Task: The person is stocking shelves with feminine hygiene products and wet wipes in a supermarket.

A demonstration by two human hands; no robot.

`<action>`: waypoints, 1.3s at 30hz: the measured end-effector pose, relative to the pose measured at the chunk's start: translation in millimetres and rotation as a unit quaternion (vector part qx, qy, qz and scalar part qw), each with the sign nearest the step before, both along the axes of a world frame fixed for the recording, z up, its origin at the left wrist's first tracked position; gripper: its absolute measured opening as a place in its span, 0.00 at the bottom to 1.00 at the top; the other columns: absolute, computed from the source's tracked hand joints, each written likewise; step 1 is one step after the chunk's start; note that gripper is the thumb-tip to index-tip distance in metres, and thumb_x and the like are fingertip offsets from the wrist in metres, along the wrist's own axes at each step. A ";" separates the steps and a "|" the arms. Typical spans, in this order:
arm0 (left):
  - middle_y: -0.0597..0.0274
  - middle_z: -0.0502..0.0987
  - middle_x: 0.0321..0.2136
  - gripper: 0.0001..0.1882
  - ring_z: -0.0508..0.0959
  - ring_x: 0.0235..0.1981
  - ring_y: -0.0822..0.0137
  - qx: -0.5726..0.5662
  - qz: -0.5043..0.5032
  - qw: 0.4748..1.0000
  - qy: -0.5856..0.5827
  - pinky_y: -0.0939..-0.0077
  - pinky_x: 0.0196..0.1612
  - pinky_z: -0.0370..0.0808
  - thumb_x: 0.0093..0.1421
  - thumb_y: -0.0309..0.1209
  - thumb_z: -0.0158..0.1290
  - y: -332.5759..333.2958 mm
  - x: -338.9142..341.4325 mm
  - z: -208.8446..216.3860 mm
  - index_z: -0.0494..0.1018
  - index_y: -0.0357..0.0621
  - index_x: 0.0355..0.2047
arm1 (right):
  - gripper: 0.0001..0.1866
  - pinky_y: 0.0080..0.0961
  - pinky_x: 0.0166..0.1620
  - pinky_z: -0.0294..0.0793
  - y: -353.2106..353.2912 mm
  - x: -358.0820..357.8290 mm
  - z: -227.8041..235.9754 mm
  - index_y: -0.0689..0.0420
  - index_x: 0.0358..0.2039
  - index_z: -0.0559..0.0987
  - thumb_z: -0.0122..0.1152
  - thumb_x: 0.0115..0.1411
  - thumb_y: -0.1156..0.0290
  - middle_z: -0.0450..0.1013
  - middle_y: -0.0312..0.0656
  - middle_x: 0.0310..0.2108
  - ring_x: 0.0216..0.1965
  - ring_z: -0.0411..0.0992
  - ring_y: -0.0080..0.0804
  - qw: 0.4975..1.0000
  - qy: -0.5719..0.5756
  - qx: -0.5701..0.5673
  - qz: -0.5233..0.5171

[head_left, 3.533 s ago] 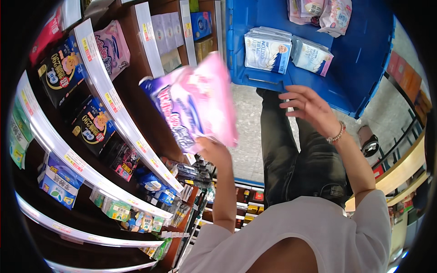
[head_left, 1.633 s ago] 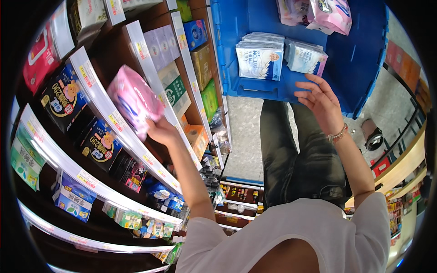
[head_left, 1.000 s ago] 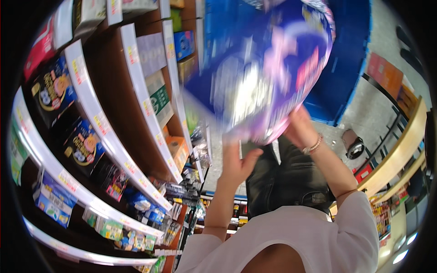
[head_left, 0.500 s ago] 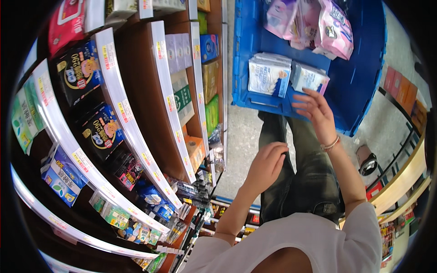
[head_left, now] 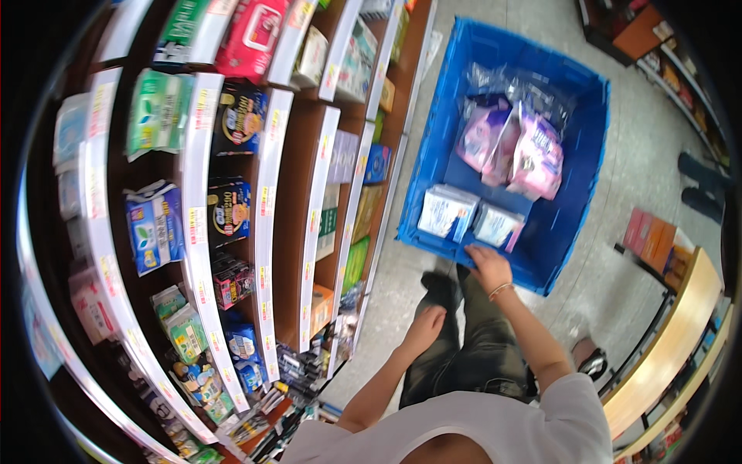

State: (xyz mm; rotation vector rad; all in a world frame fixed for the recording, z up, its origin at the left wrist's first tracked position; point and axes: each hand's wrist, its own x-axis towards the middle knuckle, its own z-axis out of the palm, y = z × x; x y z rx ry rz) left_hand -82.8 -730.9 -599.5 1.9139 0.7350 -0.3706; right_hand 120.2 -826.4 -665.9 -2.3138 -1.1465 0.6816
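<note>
A blue plastic crate (head_left: 585, 172) stands on the floor in front of me. My right hand (head_left: 490, 271) is at its near rim, fingers curled onto the edge. Just beyond that hand, inside the crate, lie two stacks of white-and-blue packs, the left stack (head_left: 447, 212) and the right stack (head_left: 497, 226). Farther in are pink and lilac plastic packages (head_left: 535, 155) and a crumpled clear plastic bag (head_left: 558, 97). My left hand (head_left: 425, 326) hangs over my leg, fingers drawn in, with nothing visible in it. It touches neither the crate nor the shelves.
Tall shelves with white price rails (head_left: 267, 209) run along my left, holding black-and-blue packs (head_left: 232, 209) and green packs (head_left: 158, 112). To the right is a wooden-edged shelf (head_left: 657, 340) near orange boxes (head_left: 651, 236). Another person's legs (head_left: 703, 189) show at the far right.
My right hand has come down from above the crate's near end onto its rim. My view has shifted, showing the whole crate and more shelving. The left hand stays low and away from things.
</note>
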 end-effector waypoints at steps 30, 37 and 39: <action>0.57 0.76 0.22 0.11 0.76 0.21 0.68 -0.119 0.558 0.817 0.084 0.74 0.22 0.72 0.52 0.34 0.47 -230.4 -277.6 -121.3 0.73 0.39 0.28 | 0.28 0.40 0.45 0.68 -35.6 -13.5 7.3 0.57 0.47 0.63 0.59 0.45 0.65 0.68 0.51 0.42 0.43 0.68 0.50 0.972 -0.116 -0.203 0.007; 0.51 0.74 0.13 0.12 0.74 0.14 0.60 -0.111 0.320 0.914 0.225 0.67 0.20 0.72 0.50 0.29 0.44 -442.1 -374.5 -178.5 0.74 0.36 0.16 | 0.28 0.38 0.48 0.68 -51.2 -2.6 6.8 0.59 0.46 0.65 0.56 0.43 0.65 0.67 0.57 0.43 0.45 0.67 0.53 0.983 -0.093 -0.154 0.031; 0.52 0.74 0.15 0.12 0.74 0.14 0.62 -0.231 0.541 0.773 0.240 0.66 0.18 0.72 0.52 0.29 0.44 -475.9 -364.5 -196.7 0.73 0.36 0.18 | 0.29 0.37 0.48 0.67 -60.2 16.7 -15.2 0.58 0.48 0.64 0.56 0.43 0.66 0.66 0.58 0.45 0.46 0.67 0.52 0.984 -0.081 -0.146 0.060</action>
